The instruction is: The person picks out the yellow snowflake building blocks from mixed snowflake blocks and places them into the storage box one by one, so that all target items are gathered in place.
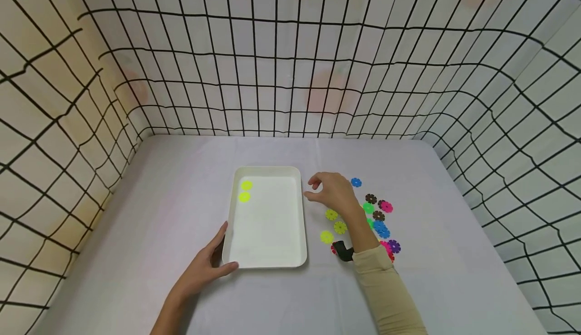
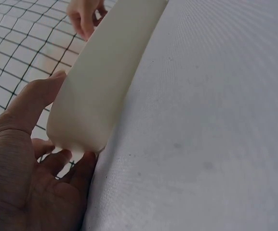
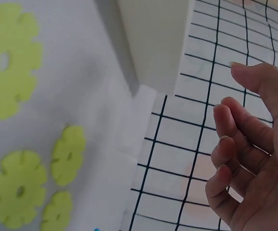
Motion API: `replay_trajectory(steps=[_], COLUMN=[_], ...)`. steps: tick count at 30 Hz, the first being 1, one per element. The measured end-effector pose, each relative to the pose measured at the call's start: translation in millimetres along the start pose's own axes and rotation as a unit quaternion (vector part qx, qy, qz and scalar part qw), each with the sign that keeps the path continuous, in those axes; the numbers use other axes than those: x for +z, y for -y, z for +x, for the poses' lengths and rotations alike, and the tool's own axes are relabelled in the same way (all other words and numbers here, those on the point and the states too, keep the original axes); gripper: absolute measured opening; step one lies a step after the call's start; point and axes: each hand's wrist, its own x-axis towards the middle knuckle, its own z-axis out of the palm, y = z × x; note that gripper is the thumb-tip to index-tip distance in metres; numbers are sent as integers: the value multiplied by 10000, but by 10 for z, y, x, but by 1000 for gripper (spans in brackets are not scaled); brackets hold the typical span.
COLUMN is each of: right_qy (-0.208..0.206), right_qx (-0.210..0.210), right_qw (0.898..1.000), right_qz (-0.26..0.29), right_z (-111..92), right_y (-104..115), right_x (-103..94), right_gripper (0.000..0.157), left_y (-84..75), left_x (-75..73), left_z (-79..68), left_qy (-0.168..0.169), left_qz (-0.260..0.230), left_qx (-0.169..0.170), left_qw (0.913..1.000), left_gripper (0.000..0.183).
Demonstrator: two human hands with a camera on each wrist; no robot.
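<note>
A white rectangular tray (image 1: 268,264) lies on the table, with two yellow flower-shaped discs (image 1: 245,197) near its far left corner. My left hand (image 1: 206,267) grips the tray's near left corner, the thumb at the near edge and the fingers along the left side. In the left wrist view its fingertips (image 2: 83,168) touch the tray wall (image 2: 93,91). Just right of the tray, my right hand (image 1: 335,191) is raised above the table. Its fingers (image 3: 225,149) are loosely bent, the thumb stands apart, and nothing is between them. Several yellow discs (image 3: 18,187) lie below it.
Right of the tray, partly hidden by the right forearm, lie blue (image 1: 356,182), brown (image 1: 371,199), green (image 1: 368,208), pink (image 1: 386,207) and purple (image 1: 394,246) discs. A black strap (image 1: 343,251) shows at the right wrist. Black wire mesh (image 1: 290,57) encloses the back and sides.
</note>
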Motion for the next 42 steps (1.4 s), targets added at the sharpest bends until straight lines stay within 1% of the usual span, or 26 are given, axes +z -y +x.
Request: replay_trajectory(steps=[8, 14, 17, 22, 29, 36, 39, 42], right_qy=[-46, -18, -2, 23, 170, 391, 398, 360], right_qx=[279, 491, 582, 661, 725, 993, 1074, 1046], right_qw=[9996, 9986, 9980, 9973, 9970, 9941, 9933, 9937], right_qz=[-11, 187, 227, 310, 210, 185, 176, 166], right_z=[-123, -211, -249, -302, -342, -382, -403, -417], right_y=[-246, -400, -464, -550, -662, -721, -742, -762], right_x=[86, 185, 226, 255, 300, 331, 336, 347], right_gripper=[36, 37, 37, 37, 41, 44, 45, 45], left_y=[-16, -5, -5, -12, -13, -17, -17, -16], left_x=[3, 11, 9, 2, -3, -1, -2, -4], left_z=[2, 5, 2, 5, 2, -4, -4, -4], left_qy=[-55, -40, -19, 20, 1, 39, 74, 69], left_qz=[190, 207, 147, 17, 78, 35, -5, 5], left_qx=[-99, 30, 8, -73, -132, -197, -217, -225], left_qw=[9998, 9998, 9999, 10000, 9999, 9998, 9997, 9997], left_gripper=[101, 99, 100, 102, 102, 102, 101, 101])
